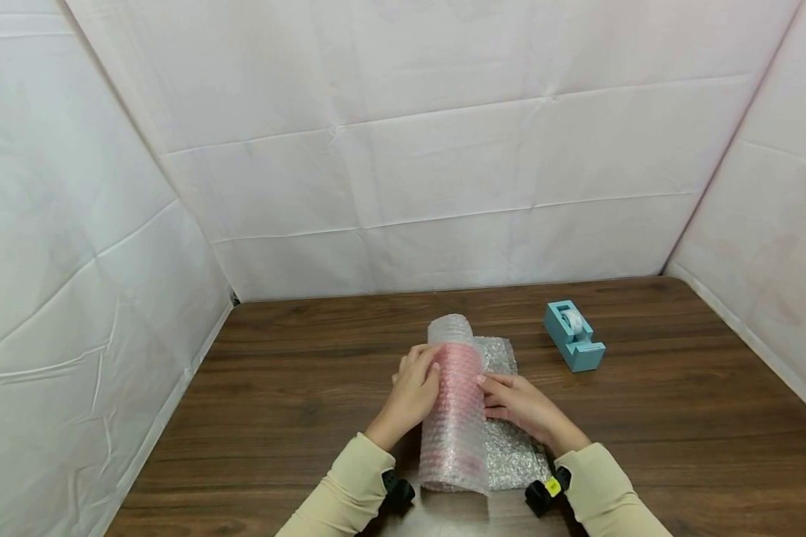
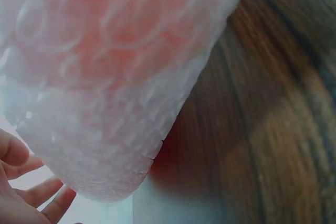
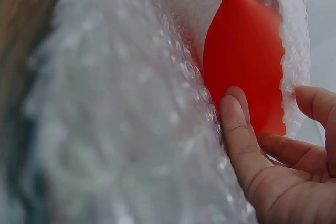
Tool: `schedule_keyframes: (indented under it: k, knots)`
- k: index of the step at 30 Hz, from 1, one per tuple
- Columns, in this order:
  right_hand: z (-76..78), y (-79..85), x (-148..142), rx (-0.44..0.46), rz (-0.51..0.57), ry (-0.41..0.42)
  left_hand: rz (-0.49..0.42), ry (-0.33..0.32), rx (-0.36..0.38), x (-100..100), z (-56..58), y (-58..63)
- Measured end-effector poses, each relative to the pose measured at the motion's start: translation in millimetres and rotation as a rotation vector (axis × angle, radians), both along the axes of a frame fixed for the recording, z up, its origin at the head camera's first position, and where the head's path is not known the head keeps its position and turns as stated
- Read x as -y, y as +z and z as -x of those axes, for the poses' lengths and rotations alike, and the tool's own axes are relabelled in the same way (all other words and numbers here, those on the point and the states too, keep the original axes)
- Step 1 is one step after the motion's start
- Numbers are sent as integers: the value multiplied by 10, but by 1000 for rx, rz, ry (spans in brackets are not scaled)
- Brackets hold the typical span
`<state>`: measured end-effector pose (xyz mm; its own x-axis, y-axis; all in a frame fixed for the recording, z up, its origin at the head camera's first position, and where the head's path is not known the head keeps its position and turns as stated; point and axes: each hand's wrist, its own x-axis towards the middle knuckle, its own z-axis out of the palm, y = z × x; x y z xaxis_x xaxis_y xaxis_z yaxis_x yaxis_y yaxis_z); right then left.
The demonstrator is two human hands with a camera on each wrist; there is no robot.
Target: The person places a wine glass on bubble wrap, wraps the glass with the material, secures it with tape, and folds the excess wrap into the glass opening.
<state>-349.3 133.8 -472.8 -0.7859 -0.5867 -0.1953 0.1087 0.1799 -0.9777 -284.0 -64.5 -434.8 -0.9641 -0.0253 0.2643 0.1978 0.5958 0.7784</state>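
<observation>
A roll of bubble wrap (image 1: 453,447) lies on the table, with a red thing inside showing pink through the layers. Seen from the right wrist, that red thing (image 3: 244,61) has a narrow neck and a wide, rounded body; its exact kind is unclear. My left hand (image 1: 414,384) rests against the roll's left side with fingers extended. At the roll's right side, my right hand (image 1: 520,406) holds the loose wrap edge, thumb outside and fingers inside touching the red thing. A flat stretch of bubble wrap (image 1: 510,455) runs out beneath the right hand.
A light-blue tape dispenser (image 1: 574,339) with a roll of clear tape stands at the back right of the brown wooden table (image 1: 309,358). White cloth walls (image 1: 443,164) enclose the back and both sides.
</observation>
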Motion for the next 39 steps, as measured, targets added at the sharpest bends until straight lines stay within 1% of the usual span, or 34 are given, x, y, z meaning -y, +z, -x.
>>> schedule_keyframes:
  k: [3, 6, 10, 15, 19, 24, 26, 31, 34, 39]
  knots:
    - [8, -8, -37, -11, 1, 12, 3, -14, -13, -2, 1, 8]
    - [17, -15, -69, -31, 10, 50, 15, -24, -19, -6, -1, 17]
    - [21, -28, -84, -29, 14, 54, 26, -39, -24, -12, -1, 22]
    - [16, -37, -75, -17, 5, 27, 28, -57, -31, -20, 1, 22]
    - [6, -44, -69, 2, -4, -12, 39, -64, -42, -30, 4, 25]
    - [14, -66, -58, 20, -9, -52, 52, -76, -38, -35, 2, 27]
    - [5, -49, -49, 15, -18, -55, 49, -76, -40, -30, 1, 25]
    - [-3, -24, -33, -13, -46, -94, 40, -62, -54, -26, 2, 9]
    - [2, -26, -36, -25, -46, -129, 21, -48, -36, -27, 7, 0]
    - [10, -9, -66, -51, -18, -146, -25, -32, 25, -33, 16, -12]
